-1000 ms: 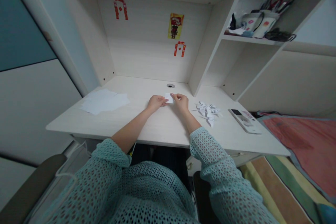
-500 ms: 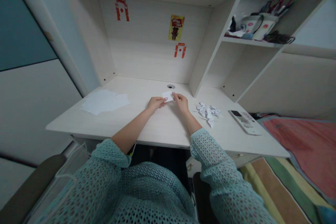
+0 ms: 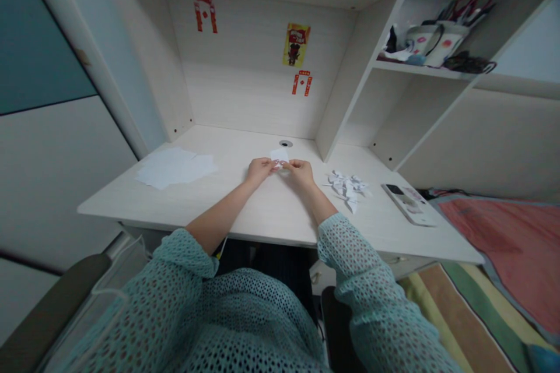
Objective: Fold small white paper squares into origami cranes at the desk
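A small white piece of paper [image 3: 279,155] is held between my two hands, above the middle of the desk. My left hand [image 3: 261,169] grips its lower left part, fingers closed. On the lower right, my right hand [image 3: 300,171] pinches it too, and the fingertips of both hands almost meet at its near edge. Any fold under the fingers is too small to make out. To the right of my right hand lies a heap of small folded white paper pieces [image 3: 347,187]. Flat white paper sheets [image 3: 175,166] are spread in a pile at the left.
The white desk [image 3: 210,207] has a round cable hole [image 3: 286,144] near its back panel. A phone [image 3: 408,204] lies toward the right end. Cups with scissors and pens [image 3: 446,41] stand on the right shelf. A bed with a red cover [image 3: 503,239] adjoins the right side.
My right hand has moved from the paper's upper right corner down to its near edge, closer to my left fingertips. The paper now shows above both hands.
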Demonstrator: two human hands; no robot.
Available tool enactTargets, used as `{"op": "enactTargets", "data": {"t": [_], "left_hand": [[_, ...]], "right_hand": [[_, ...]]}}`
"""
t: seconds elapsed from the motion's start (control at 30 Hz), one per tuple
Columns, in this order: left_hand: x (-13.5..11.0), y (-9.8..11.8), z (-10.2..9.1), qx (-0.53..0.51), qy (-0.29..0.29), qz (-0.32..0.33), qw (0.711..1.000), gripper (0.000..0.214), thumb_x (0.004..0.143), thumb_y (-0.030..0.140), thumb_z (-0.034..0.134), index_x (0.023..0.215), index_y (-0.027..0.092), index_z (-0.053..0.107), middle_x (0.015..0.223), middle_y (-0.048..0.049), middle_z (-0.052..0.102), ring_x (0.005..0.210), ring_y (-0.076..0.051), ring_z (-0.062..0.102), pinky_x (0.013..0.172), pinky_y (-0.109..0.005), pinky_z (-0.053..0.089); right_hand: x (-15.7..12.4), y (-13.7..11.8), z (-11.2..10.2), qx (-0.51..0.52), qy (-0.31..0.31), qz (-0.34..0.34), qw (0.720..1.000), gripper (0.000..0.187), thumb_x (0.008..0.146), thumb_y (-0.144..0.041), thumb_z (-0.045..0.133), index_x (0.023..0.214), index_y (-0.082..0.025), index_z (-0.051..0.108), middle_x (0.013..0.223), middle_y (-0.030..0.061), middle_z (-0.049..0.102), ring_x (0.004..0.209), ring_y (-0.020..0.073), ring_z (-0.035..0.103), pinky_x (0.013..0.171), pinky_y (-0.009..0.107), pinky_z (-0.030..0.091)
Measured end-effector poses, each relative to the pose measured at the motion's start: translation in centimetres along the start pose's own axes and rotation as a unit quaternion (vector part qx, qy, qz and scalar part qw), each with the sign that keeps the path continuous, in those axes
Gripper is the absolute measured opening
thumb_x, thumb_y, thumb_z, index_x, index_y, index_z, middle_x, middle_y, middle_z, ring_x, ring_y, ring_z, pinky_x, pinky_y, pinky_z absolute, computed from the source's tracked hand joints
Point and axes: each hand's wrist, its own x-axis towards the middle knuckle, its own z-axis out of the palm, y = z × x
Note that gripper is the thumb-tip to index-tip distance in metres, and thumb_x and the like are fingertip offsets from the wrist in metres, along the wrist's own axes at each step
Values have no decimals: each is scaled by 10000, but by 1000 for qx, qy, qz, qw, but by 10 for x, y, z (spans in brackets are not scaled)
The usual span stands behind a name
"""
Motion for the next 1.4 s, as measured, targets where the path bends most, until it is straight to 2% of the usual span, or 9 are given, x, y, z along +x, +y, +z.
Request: {"op": "enactTargets", "data": {"t": [0.33, 0.53, 0.7, 0.77, 0.9, 1.07, 1.2, 1.27, 1.4], "left_hand": [[0, -1, -1, -13, 7, 2, 1000, 279, 637, 399, 697, 639, 131, 623, 665, -47, 646, 646, -132, 598, 602, -226, 425], [-5, 4, -3, 25, 20, 40, 999, 397, 612, 535, 669, 635, 140, 646, 603, -7, 584, 633, -121, 514, 540, -217, 327], [-10, 8, -2, -26, -27, -9, 999, 420, 595, 551, 677, 687, 141, 657, 675, -33, 615, 683, -134, 533, 548, -223, 301], [-11, 8, 1, -51, -25, -12, 998, 417, 607, 555, 668, 677, 145, 648, 711, -45, 631, 714, -143, 552, 564, -226, 310], [-4, 6, 0, -80, 1, -10, 997, 422, 604, 545, 676, 727, 141, 667, 787, -69, 656, 751, -160, 572, 583, -230, 331], [14, 3, -33, -116, 119, -11, 986, 469, 663, 533, 621, 952, 167, 671, 940, -91, 665, 799, -146, 589, 588, -212, 343], [16, 6, -46, -85, 163, 6, 983, 471, 696, 525, 587, 992, 166, 662, 974, -108, 669, 831, -150, 603, 610, -215, 353], [12, 8, -39, -49, 121, 32, 991, 475, 700, 533, 581, 983, 161, 667, 947, -112, 678, 827, -158, 606, 619, -221, 360], [0, 13, -16, -1, -21, 44, 999, 478, 676, 563, 600, 899, 150, 690, 895, -101, 688, 813, -177, 603, 643, -241, 376]], "right_hand": [[3, 2, 0, 0, -38, -7, 999, 467, 681, -609, 538, 610, -152, 602, 598, 31, 595, 547, 115, 472, 534, 244, 350], [-4, 1, 10, 26, -78, 7, 997, 422, 599, -554, 659, 697, -144, 664, 668, 44, 650, 571, 116, 508, 531, 236, 356], [-3, 3, 14, 31, -62, -24, 997, 373, 596, -518, 681, 647, -149, 660, 629, 39, 652, 556, 123, 513, 543, 250, 363], [-2, 3, 15, 38, -63, -21, 997, 370, 588, -515, 689, 631, -150, 646, 626, 41, 652, 544, 119, 508, 532, 249, 357], [-1, 5, 17, 57, -62, -11, 996, 355, 581, -494, 697, 625, -148, 629, 630, 38, 651, 531, 112, 508, 524, 243, 354], [-7, 12, 18, -29, -85, 3, 996, 313, 578, -444, 714, 598, -142, 637, 571, 21, 623, 496, 105, 483, 502, 238, 332], [-8, 10, 17, 7, -55, 0, 998, 329, 610, -466, 686, 605, -141, 636, 599, 38, 640, 518, 113, 509, 513, 236, 358], [-7, 6, 16, 31, -29, 5, 999, 341, 623, -483, 672, 623, -143, 634, 607, 45, 645, 521, 116, 517, 511, 236, 367], [-7, -3, 13, 63, -30, 34, 997, 355, 624, -504, 662, 662, -151, 640, 652, 62, 661, 601, 147, 571, 535, 241, 407]]}}
